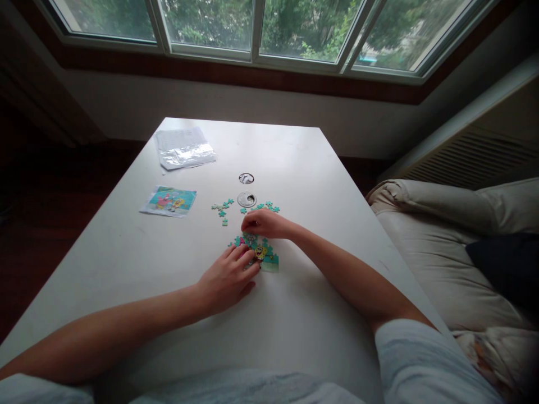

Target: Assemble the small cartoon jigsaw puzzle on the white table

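A partly joined jigsaw puzzle [265,255] in teal with cartoon figures lies on the white table [295,314]. My left hand [227,278] rests on its near left side, fingers stretched flat over the pieces. My right hand [263,223] is at the puzzle's far edge, fingers curled and pinched together on a small piece I can barely see. Loose teal pieces [222,210] lie scattered just beyond the hands, with more pieces [269,207] to the right.
A printed cartoon picture sheet [169,201] lies at the left. Farther back is a clear plastic bag [184,148]. Two round grommet holes [246,189] sit mid-table. A cream sofa [442,247] with a dark cushion stands to the right, windows behind.
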The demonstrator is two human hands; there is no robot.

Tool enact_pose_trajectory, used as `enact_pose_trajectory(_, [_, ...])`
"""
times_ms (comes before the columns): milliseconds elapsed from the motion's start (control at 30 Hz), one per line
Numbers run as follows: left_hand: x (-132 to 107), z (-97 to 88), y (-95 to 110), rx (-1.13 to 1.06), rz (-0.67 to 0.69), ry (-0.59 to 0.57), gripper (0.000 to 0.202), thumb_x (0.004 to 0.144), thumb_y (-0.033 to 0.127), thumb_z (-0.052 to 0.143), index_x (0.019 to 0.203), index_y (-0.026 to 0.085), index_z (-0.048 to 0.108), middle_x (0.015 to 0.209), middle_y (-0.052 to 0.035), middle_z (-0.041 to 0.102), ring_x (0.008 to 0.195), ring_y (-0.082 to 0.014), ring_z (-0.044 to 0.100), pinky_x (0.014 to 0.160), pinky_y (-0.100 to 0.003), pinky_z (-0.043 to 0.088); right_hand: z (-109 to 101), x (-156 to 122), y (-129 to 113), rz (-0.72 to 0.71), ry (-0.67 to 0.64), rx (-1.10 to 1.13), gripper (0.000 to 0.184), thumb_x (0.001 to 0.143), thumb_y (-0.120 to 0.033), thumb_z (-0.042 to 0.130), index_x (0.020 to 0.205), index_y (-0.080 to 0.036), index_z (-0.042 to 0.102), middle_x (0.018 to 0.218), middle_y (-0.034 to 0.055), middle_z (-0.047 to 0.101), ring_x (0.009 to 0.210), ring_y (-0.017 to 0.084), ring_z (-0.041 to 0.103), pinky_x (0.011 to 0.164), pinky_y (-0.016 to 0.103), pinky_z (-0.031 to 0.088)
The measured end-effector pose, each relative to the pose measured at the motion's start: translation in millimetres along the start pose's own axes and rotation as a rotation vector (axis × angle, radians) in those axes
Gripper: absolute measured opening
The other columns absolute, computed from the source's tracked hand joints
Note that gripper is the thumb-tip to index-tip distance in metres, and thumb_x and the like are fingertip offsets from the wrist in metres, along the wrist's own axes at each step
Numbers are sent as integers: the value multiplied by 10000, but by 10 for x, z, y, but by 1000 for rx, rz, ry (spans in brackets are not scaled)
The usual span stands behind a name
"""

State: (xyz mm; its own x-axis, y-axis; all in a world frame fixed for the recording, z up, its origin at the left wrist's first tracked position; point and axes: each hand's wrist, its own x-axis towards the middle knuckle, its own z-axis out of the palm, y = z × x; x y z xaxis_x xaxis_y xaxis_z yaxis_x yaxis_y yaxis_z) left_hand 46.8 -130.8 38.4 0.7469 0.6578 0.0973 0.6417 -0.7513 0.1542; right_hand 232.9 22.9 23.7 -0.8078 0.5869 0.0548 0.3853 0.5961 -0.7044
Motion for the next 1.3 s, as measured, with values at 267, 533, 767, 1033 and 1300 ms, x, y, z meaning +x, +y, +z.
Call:
enact_pose_trajectory(267, [8, -5, 22, 10, -5, -12, 328, 916, 269, 585, 1234, 195, 557, 1294, -137, 568, 1301, -331, 480, 1096, -528, 424, 40, 6, 43, -87, 15, -58, 124, 875, -133, 627, 895, -175, 743, 879, 25, 713, 758, 124, 612, 705, 221, 415])
enact_pose_trajectory(533, [4, -31, 40, -20, -13, -20, 303, 905, 289, 606, 1192, 203, 564, 1278, -131, 566, 1286, -327, 486, 1087, -521, 432, 90, -26, 13, -74, 40, -87, 125, 870, -109, 638, 910, -174, 738, 901, 37, 648, 752, 122, 563, 693, 229, 398])
enact_pose_trajectory(767, [1, -44, 51, -13, -13, -24, 318, 891, 278, 625, 1194, 203, 563, 1265, -125, 573, 1263, -326, 498, 1072, -513, 443, 123, -58, -75, -70, 70, -165, 115, 866, -97, 617, 880, -176, 699, 895, 42, 627, 806, 148, 542, 720, 243, 379])
enact_pose_trajectory(1033, [0, -31, 35, -23, -5, 2, 321, 905, 278, 609, 1216, 214, 559, 1265, -128, 580, 1261, -318, 502, 1065, -503, 442, 171, -75, -75, -64, 117, -248, 114, 870, -108, 614, 816, -192, 668, 825, 30, 643, 811, 168, 524, 775, 274, 360])
enact_pose_trajectory(1300, [-17, 3, 21, 8, -19, -7, 401, 926, 292, 582, 1313, 196, 541, 1340, -136, 576, 1308, -321, 497, 1110, -503, 408, 178, 18, -40, -95, 195, -214, 104, 910, -146, 614, 846, -188, 685, 798, 26, 643, 784, 161, 532, 776, 273, 376])
